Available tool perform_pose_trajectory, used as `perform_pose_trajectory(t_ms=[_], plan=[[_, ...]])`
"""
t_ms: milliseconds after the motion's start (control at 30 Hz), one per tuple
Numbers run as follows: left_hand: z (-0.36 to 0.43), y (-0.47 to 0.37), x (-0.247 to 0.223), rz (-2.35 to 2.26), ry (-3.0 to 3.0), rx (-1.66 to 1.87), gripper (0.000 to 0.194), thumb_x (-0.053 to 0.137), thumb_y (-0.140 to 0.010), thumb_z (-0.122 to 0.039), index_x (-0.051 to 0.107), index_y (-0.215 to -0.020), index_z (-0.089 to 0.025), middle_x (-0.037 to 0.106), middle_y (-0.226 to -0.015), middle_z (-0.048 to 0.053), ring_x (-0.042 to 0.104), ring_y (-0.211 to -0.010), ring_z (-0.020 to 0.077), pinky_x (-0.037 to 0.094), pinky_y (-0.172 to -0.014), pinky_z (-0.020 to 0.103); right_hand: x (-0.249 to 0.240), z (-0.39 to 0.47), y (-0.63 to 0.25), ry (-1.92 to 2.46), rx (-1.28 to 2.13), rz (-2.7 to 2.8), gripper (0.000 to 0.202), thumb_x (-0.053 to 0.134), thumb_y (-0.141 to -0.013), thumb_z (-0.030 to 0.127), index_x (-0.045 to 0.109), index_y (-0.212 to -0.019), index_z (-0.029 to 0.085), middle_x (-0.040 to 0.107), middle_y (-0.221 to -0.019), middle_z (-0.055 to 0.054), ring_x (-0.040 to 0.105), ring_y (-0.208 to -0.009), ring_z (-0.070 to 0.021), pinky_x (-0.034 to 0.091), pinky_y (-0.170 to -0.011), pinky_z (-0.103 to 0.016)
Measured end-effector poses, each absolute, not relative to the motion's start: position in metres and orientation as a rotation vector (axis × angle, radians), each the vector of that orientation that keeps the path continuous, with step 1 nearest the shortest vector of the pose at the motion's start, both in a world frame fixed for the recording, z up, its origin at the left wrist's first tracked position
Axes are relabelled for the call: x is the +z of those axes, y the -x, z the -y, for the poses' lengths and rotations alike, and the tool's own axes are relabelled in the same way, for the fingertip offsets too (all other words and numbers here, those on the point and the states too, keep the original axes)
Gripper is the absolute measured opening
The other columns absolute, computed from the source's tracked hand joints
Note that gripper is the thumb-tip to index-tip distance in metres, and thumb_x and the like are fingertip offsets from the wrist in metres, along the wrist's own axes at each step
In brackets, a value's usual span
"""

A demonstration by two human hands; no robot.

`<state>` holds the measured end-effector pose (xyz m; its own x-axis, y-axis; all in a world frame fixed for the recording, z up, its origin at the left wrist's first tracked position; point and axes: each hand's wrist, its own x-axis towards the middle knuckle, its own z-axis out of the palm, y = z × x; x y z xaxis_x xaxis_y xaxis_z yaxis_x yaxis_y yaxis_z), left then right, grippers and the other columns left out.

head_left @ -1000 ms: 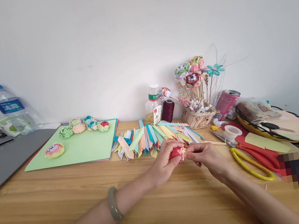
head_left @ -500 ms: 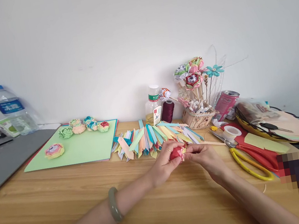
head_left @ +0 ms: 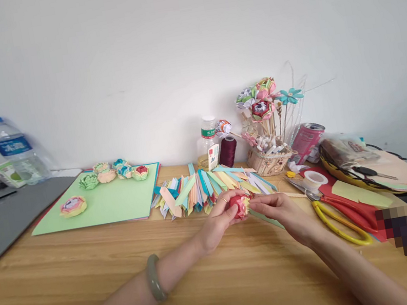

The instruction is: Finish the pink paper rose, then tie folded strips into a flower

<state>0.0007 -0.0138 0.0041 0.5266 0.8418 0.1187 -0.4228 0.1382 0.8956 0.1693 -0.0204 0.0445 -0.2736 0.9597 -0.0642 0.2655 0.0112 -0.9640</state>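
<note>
My left hand (head_left: 219,223) curls around a small red-and-yellow paper flower (head_left: 240,207), thumb on the near side and fingers behind it. The flower is above the wooden table, in front of a heap of folded paper strips (head_left: 198,190). At its right, yellow side my right hand (head_left: 281,211) is closed in a pinch, with the fingertips against the flower's edge. A light green paper strip (head_left: 268,220) runs from under those fingertips down to the right; its inner end is hidden by the flower and fingers.
Finished paper flowers (head_left: 73,206) rest on a green paper sheet (head_left: 118,203) at left. Behind the heap stand a bottle (head_left: 208,144) and a dark thread spool (head_left: 228,152). A basket of flowers (head_left: 270,162), scissors (head_left: 338,226) and a tape roll (head_left: 315,179) are at right.
The flower has turned a little in my left hand, showing more yellow. The green strip has come into sight below my right fingers, which have shifted slightly.
</note>
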Motion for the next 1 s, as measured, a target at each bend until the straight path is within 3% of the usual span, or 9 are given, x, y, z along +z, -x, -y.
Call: perform_pose_trajectory(t_ms=[300, 600, 833, 1000], plan=[[0.013, 0.0, 0.001, -0.477, -1.218, 0.934, 0.032, 0.047, -0.082, -0.036, 0.05, -0.111, -0.023, 0.036, -0.123, 0.007, 0.041, -0.108, 0.0195, 0.041, -0.09, 0.036, 0.03, 0.018, -0.165, 1.285, 1.257, 1.476, 0.023, 0.073, -0.056, 0.039, 0.069, -0.061, 0.017, 0.065, -0.062, -0.002, 0.052, -0.062, -0.014, 0.04, -0.064, -0.026], [0.012, 0.0, 0.0, -0.503, -1.228, 0.963, 0.031, 0.046, -0.082, -0.036, 0.05, -0.111, -0.025, 0.034, -0.123, 0.006, 0.045, -0.101, 0.0165, 0.042, -0.088, 0.035, 0.034, 0.021, -0.163, 1.216, 1.285, 1.46, 0.027, 0.068, -0.063, 0.044, 0.072, -0.076, 0.021, 0.068, -0.074, -0.003, 0.056, -0.077, -0.0184, 0.04, -0.078, -0.031], [0.013, -0.001, 0.004, -0.497, -1.222, 0.94, 0.033, 0.048, -0.081, -0.037, 0.052, -0.112, -0.026, 0.033, -0.124, 0.006, 0.038, -0.11, 0.0207, 0.041, -0.088, 0.033, 0.024, 0.018, -0.164, 1.258, 1.237, 1.404, 0.022, 0.074, -0.055, 0.038, 0.071, -0.064, 0.018, 0.064, -0.064, -0.002, 0.054, -0.065, -0.0156, 0.042, -0.066, -0.028], [0.012, -0.001, 0.003, -0.505, -1.234, 0.931, 0.033, 0.048, -0.081, -0.036, 0.053, -0.112, -0.027, 0.034, -0.122, 0.006, 0.037, -0.112, 0.0208, 0.041, -0.087, 0.031, 0.022, 0.018, -0.162, 1.278, 1.223, 1.405, 0.022, 0.074, -0.055, 0.038, 0.069, -0.058, 0.017, 0.062, -0.06, -0.002, 0.054, -0.064, -0.0162, 0.042, -0.067, -0.029]])
